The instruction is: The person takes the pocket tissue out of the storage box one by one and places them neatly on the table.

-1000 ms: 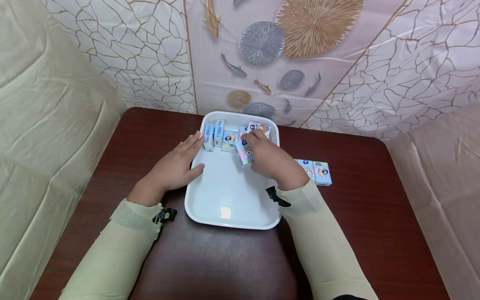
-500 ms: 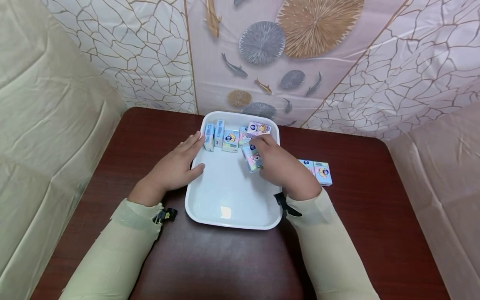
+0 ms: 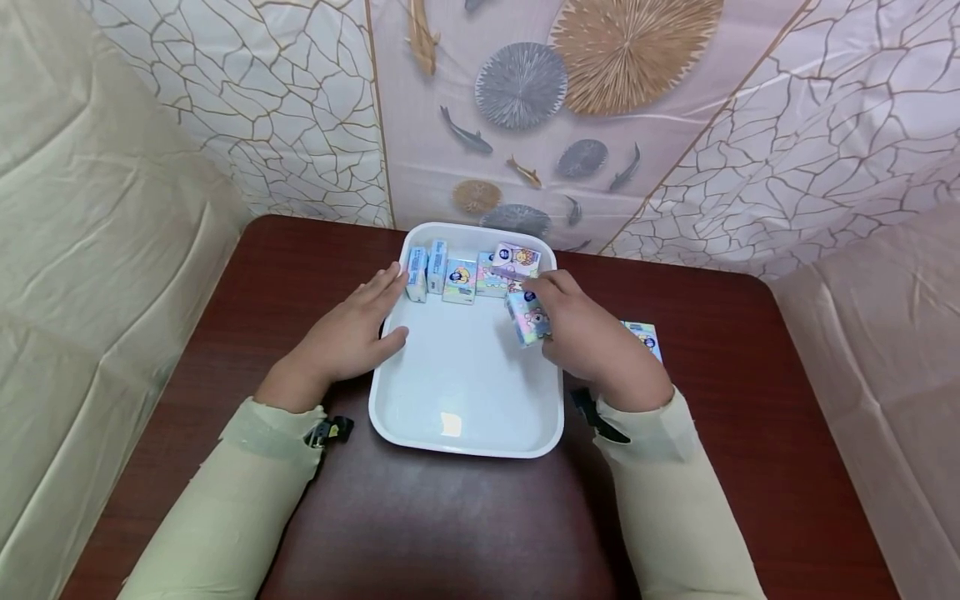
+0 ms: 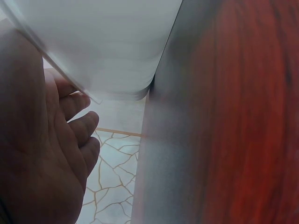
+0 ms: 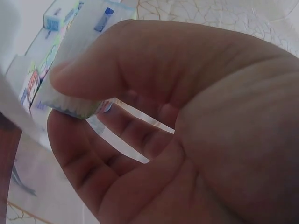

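Rightward over the tray [image 3: 450, 375], the right hand [image 3: 581, 337] has carried a small blue pack [image 3: 528, 317] from near the middle of the far row to just inside the right edge. Its thumb and fingers are clamped on that pack, tilted above the tray floor. A round dark-blue logo and a cartoon face show on the pack; the lettering is too small to read, and the hand covers one end. The blue mark on its pale side is blurred in the right wrist view.

Toward the far right corner lies a purple pack [image 3: 517, 258] with a similar logo. Left of it, along the far edge, come two blue packs [image 3: 459, 282], then two narrow packs [image 3: 437, 267] on edge in the far left corner, their print illegible. At the tray's left edge the left hand [image 3: 341, 337] rests with fingers extended and thumb apart, unmoved. On the table [image 3: 735, 400], off the tray's right edge, another pack [image 3: 643, 335] is partly hidden behind the right wrist.
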A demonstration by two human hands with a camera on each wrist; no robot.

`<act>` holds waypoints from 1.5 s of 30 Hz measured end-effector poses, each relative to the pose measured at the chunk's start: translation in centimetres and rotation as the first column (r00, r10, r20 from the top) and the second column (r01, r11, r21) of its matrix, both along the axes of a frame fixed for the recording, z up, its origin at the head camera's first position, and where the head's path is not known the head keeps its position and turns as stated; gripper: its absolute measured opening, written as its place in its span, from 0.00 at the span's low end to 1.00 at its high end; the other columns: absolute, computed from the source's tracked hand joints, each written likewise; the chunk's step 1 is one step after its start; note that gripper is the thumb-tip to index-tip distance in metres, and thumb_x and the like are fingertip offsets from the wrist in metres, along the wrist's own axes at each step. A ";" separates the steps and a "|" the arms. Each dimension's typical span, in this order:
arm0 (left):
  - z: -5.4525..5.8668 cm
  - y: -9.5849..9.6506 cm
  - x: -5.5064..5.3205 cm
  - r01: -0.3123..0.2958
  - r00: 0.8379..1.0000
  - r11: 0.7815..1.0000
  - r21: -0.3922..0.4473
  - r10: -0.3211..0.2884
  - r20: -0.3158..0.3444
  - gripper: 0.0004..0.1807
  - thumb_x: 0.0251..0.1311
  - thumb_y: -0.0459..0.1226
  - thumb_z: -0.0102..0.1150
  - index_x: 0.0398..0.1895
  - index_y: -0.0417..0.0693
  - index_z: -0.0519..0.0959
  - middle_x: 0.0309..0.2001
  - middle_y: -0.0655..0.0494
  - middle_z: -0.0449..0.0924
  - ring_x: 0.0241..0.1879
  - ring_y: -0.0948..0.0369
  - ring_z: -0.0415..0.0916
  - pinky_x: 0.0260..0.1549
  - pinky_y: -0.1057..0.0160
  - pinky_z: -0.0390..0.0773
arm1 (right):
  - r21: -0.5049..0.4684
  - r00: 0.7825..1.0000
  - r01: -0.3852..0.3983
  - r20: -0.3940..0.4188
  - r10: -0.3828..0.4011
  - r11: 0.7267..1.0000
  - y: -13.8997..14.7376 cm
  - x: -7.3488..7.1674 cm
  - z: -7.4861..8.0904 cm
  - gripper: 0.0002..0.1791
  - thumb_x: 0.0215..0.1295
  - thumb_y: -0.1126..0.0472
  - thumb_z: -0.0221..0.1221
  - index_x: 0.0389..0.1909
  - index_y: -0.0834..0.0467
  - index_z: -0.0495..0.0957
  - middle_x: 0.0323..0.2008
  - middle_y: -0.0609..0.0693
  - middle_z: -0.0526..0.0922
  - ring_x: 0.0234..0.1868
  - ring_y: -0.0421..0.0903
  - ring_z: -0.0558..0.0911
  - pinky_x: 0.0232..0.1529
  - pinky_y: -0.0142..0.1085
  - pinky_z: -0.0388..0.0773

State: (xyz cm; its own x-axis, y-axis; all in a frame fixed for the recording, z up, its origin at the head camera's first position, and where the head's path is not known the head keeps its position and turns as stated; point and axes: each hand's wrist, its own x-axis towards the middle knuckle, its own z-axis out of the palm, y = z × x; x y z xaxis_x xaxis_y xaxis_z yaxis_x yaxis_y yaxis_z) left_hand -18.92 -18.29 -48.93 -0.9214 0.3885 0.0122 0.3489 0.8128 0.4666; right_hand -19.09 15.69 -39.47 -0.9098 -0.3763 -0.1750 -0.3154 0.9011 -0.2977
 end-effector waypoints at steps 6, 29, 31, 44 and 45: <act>0.0 0.0 -0.1 0.000 1.000 1.000 0.002 0.000 0.002 0.47 0.75 0.55 0.51 0.87 0.58 0.41 0.87 0.60 0.33 0.87 0.54 0.37 0.83 0.44 0.48 | -0.011 1.000 0.019 0.005 -0.019 1.000 1.3 0.1 0.1 0.47 0.61 0.71 0.67 0.80 0.54 0.60 0.76 0.52 0.59 0.63 0.50 0.73 0.54 0.43 0.85; 0.0 0.0 -0.1 -0.002 1.000 1.000 0.004 0.002 0.013 0.46 0.75 0.55 0.51 0.88 0.59 0.40 0.87 0.60 0.33 0.87 0.54 0.36 0.83 0.43 0.49 | -0.055 0.999 0.047 -0.020 -0.048 0.997 6.2 0.5 -0.1 0.43 0.59 0.74 0.63 0.77 0.61 0.62 0.73 0.59 0.61 0.63 0.57 0.71 0.58 0.50 0.81; 0.0 0.0 -0.1 -0.001 1.000 1.000 0.005 0.001 0.012 0.46 0.75 0.55 0.51 0.88 0.59 0.40 0.87 0.60 0.33 0.87 0.53 0.37 0.83 0.43 0.49 | -0.059 0.998 0.057 -0.013 -0.058 0.997 6.5 0.5 0.0 0.44 0.60 0.73 0.65 0.78 0.60 0.61 0.74 0.60 0.60 0.64 0.57 0.71 0.60 0.52 0.81; 0.1 0.0 0.0 0.000 1.000 1.000 0.007 0.000 0.007 0.46 0.75 0.55 0.51 0.88 0.59 0.40 0.87 0.60 0.33 0.87 0.54 0.37 0.83 0.44 0.49 | -0.005 0.993 0.113 0.011 -0.113 0.994 9.8 -0.5 -1.1 0.46 0.58 0.73 0.67 0.78 0.61 0.60 0.74 0.64 0.59 0.66 0.62 0.68 0.64 0.61 0.77; 0.1 -0.1 0.0 0.000 1.000 1.000 0.007 0.000 0.007 0.46 0.75 0.55 0.51 0.87 0.59 0.40 0.87 0.60 0.33 0.87 0.54 0.37 0.83 0.45 0.49 | 0.004 0.993 0.117 0.013 -0.117 0.993 10.2 -0.6 -1.2 0.46 0.58 0.73 0.67 0.78 0.62 0.60 0.74 0.64 0.59 0.66 0.62 0.68 0.64 0.61 0.77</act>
